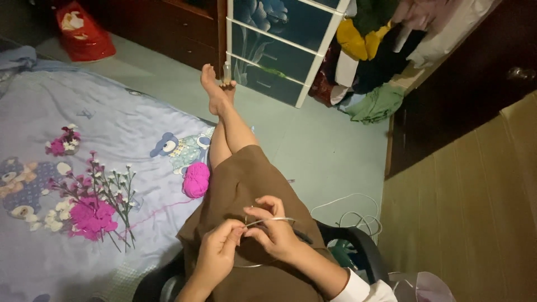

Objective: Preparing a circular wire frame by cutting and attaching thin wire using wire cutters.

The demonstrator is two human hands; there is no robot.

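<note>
Both my hands meet over my lap on a brown skirt (246,179). My left hand (217,254) pinches one end of a thin silvery wire (268,220) between thumb and fingers. My right hand (275,229) grips the same wire, which runs across its fingers and loops down below the hands. A ball of pink yarn (196,179) lies on the bedsheet just left of my knee, with a pink strand trailing away. Handmade pink and white flowers (92,210) on green stems lie further left on the sheet.
A patterned lilac bedsheet (84,123) covers the left side. Ahead stands a white-framed drawer unit (279,39) by my feet, with piled clothes (369,50) to its right. White cable (352,215) lies on the floor at right. I sit on a black chair (358,246).
</note>
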